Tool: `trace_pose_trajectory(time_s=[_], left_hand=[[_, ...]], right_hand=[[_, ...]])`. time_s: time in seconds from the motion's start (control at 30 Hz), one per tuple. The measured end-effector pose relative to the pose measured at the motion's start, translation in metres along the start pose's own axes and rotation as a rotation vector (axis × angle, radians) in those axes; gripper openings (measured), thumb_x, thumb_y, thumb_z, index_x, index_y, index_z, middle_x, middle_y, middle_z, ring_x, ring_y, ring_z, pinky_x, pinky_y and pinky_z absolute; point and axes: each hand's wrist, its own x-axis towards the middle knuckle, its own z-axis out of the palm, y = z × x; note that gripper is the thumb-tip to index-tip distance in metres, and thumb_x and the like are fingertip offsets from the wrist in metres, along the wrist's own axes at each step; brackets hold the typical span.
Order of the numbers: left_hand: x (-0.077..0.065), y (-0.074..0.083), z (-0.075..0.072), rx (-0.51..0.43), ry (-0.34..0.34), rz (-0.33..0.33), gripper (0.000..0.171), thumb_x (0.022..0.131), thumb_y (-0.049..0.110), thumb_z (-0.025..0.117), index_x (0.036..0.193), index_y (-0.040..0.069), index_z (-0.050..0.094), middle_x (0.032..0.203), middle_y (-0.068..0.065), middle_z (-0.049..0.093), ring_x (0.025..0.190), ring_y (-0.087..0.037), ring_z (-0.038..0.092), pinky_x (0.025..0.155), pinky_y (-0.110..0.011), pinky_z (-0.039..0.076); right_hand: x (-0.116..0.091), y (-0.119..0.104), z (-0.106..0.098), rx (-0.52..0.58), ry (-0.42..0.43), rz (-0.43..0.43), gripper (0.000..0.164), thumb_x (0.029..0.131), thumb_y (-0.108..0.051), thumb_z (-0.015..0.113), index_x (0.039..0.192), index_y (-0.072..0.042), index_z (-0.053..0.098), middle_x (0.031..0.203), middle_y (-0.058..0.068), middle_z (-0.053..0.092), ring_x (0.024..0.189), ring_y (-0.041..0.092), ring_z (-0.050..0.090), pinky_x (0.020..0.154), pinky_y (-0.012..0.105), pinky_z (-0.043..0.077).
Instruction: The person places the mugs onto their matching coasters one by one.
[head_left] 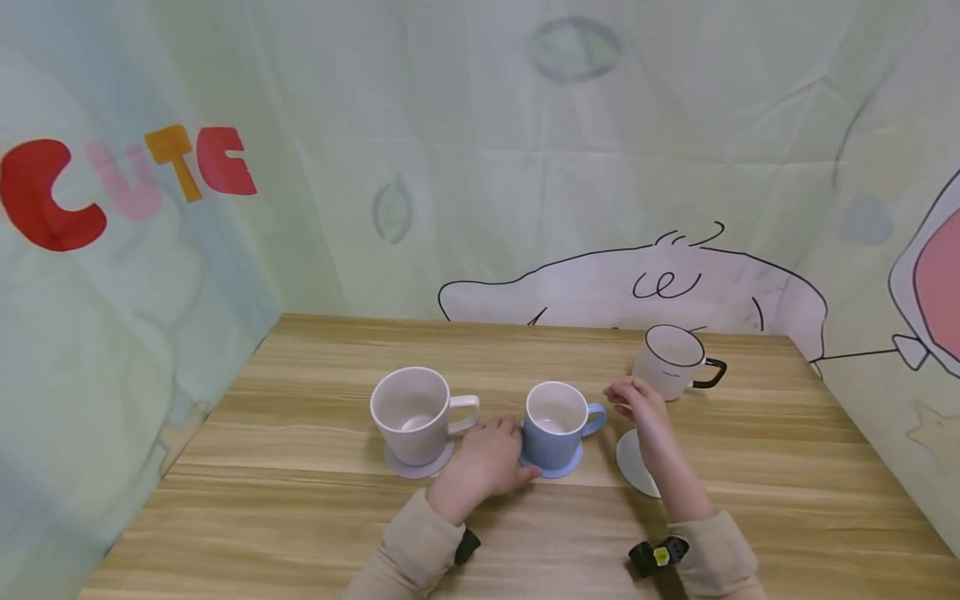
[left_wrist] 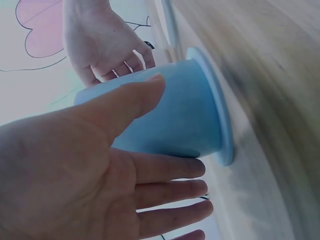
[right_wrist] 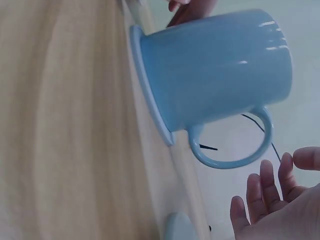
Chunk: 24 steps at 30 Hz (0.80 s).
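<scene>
A blue mug with a pale inside stands upright on a round blue coaster in the middle of the table. Just left of it is my left hand, fingers straight and spread. In the left wrist view its thumb lies in front of the blue mug's side; whether it touches cannot be told. Beyond the mug's handle, my right hand holds nothing, its fingers loosely bent and apart from the handle. Partly under the right forearm lies a white round coaster.
To the left, a large pinkish-white mug stands on a pale coaster, handle toward my left hand. A white mug with a black rim and black handle stands behind my right hand. Printed cloth hangs behind the wooden table.
</scene>
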Motion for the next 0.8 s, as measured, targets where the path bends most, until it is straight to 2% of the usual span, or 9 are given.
trace_pose_trajectory(time_s=[0.3, 0.5, 0.8], left_hand=[[-0.007, 0.004, -0.011, 0.034, 0.019, 0.017, 0.069, 0.087, 0.053, 0.063, 0.129, -0.002, 0.056, 0.135, -0.012, 0.056, 0.126, -0.029, 0.053, 0.108, -0.043, 0.041], [-0.01, 0.005, -0.017, 0.066, 0.02, 0.023, 0.07, 0.088, 0.054, 0.06, 0.131, -0.001, 0.054, 0.136, -0.012, 0.055, 0.127, -0.028, 0.052, 0.109, -0.043, 0.041], [-0.018, 0.007, -0.03, 0.02, 0.044, 0.033, 0.067, 0.089, 0.053, 0.06, 0.134, 0.002, 0.053, 0.137, -0.012, 0.055, 0.128, -0.029, 0.052, 0.11, -0.044, 0.04]], right_hand=[[-0.003, -0.008, -0.01, 0.003, -0.024, -0.023, 0.022, 0.1, -0.016, 0.043, 0.086, -0.017, 0.06, 0.08, -0.016, 0.062, 0.087, 0.003, 0.057, 0.093, 0.027, 0.044], [-0.005, -0.013, -0.02, 0.027, -0.034, -0.045, 0.023, 0.101, -0.017, 0.043, 0.085, -0.02, 0.059, 0.08, -0.018, 0.064, 0.087, 0.002, 0.058, 0.092, 0.024, 0.045], [-0.004, -0.018, -0.039, 0.104, -0.04, -0.116, 0.032, 0.101, -0.016, 0.044, 0.078, -0.025, 0.065, 0.079, -0.016, 0.066, 0.083, 0.0, 0.062, 0.086, 0.019, 0.049]])
